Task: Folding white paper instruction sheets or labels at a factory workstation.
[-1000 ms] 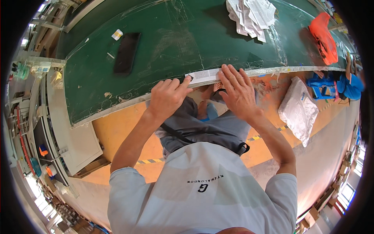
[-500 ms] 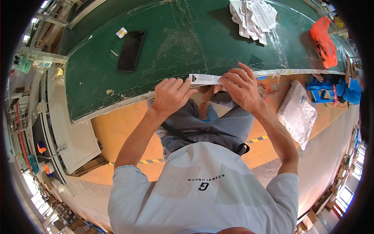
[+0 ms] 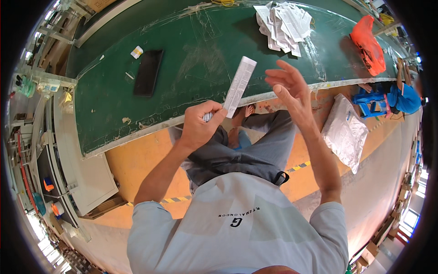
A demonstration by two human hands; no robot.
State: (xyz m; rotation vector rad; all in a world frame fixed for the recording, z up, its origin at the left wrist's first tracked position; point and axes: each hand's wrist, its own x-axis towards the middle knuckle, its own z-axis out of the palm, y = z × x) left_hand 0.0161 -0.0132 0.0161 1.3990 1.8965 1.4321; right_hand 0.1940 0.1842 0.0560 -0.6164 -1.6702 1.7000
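Observation:
A narrow folded paper leaflet (image 3: pixel 240 84) with small print slants up and to the right over the front edge of the green table. My left hand (image 3: pixel 200 125) is closed, pinching the leaflet's lower end between thumb and fingers. A small whitish, printed bit shows inside the curled fingers; I cannot make out what it is. To the right, my right hand (image 3: pixel 294 89) is raised with fingers apart and holds nothing. A gap lies between it and the leaflet. Farther back on the table rests a loose pile of similar printed paper strips (image 3: pixel 284 26).
On the green table (image 3: pixel 191 59) lie a black phone (image 3: pixel 148 73), a small white-and-yellow packet (image 3: pixel 136 52) and a red plastic bag (image 3: pixel 367 45). A silvery-white sack (image 3: pixel 345 132) stands on the floor at right. Beyond it, a person in blue (image 3: pixel 404 98) is near a blue stool (image 3: pixel 370 102).
The leaflet has swung from lying crosswise between both hands to pointing up and right. My right hand has let go and opened; my left hand keeps its end.

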